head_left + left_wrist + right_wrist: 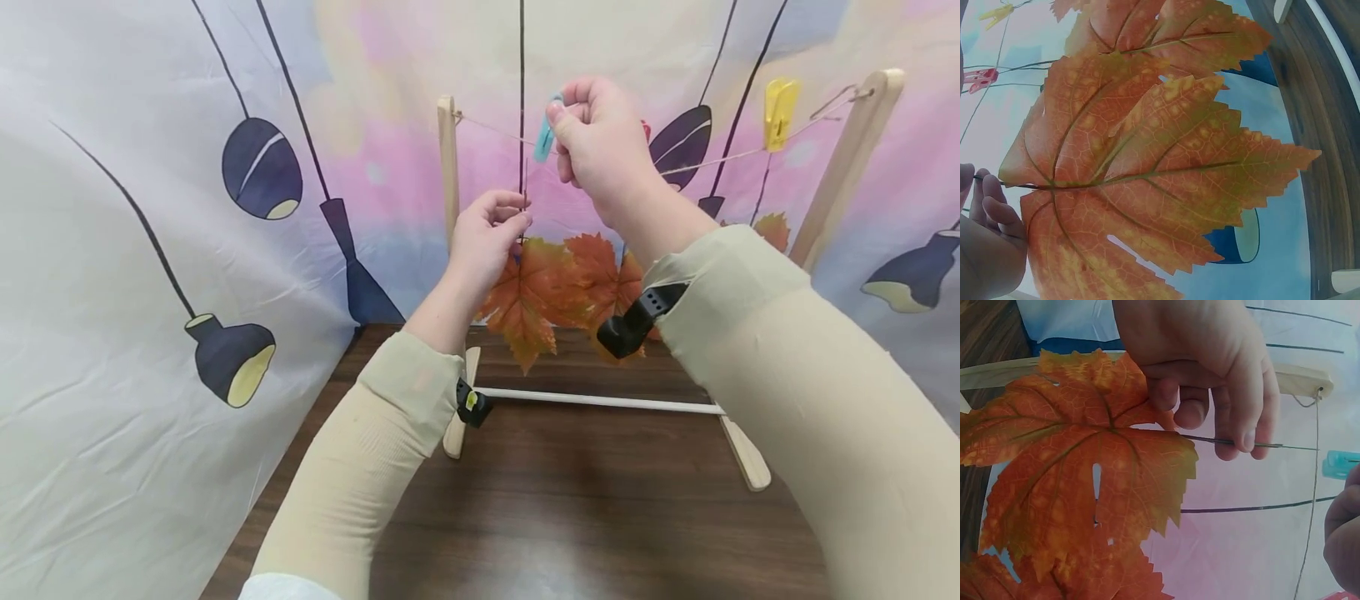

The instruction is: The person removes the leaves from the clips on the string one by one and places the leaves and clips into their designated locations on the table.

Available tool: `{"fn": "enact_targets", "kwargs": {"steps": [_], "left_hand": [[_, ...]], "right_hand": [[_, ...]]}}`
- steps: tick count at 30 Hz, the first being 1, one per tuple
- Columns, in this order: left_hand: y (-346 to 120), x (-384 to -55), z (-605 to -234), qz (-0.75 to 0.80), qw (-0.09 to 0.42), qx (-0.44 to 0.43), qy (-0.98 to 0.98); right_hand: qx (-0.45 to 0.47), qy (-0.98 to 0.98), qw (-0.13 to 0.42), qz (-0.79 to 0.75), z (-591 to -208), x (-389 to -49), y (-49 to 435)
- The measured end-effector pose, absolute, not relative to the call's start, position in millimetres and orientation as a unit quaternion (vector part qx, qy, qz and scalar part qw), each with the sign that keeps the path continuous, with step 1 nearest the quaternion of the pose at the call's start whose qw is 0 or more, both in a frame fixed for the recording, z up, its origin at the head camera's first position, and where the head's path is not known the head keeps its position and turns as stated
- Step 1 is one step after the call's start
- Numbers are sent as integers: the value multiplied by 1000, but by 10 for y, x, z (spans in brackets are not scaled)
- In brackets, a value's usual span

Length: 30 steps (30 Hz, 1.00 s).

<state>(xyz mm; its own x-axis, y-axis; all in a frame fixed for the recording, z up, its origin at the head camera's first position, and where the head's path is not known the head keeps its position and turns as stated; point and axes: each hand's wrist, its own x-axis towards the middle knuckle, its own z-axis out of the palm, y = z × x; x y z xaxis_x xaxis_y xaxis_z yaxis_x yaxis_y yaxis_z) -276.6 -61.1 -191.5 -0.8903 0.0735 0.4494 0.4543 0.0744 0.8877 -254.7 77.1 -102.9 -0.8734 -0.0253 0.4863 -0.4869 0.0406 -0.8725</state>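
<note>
My left hand pinches the thin stem of an orange-green artificial maple leaf between thumb and fingers. The leaf hangs below the hand, and its stem tip points up toward a twine line. Higher and to the right, my right hand grips a light-blue clothespin by one end. In the right wrist view the clothespin lies right beside the twine, near the stem's tip. A second maple leaf hangs just right of the first, partly overlapped, with a red clothespin above it on the line.
The twine runs between two wooden posts, left and right, joined low down by a white rod. A yellow clothespin clips another leaf near the right post. Behind hangs a printed cloth; below is a dark wooden table.
</note>
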Motion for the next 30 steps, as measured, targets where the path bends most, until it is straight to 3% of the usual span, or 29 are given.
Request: {"fn": "enact_targets", "kwargs": {"steps": [30], "left_hand": [[-740, -2798, -2121, -653, 144, -181, -721]], "right_hand": [[171, -749, 132, 627, -1408, -2473, 890]]}}
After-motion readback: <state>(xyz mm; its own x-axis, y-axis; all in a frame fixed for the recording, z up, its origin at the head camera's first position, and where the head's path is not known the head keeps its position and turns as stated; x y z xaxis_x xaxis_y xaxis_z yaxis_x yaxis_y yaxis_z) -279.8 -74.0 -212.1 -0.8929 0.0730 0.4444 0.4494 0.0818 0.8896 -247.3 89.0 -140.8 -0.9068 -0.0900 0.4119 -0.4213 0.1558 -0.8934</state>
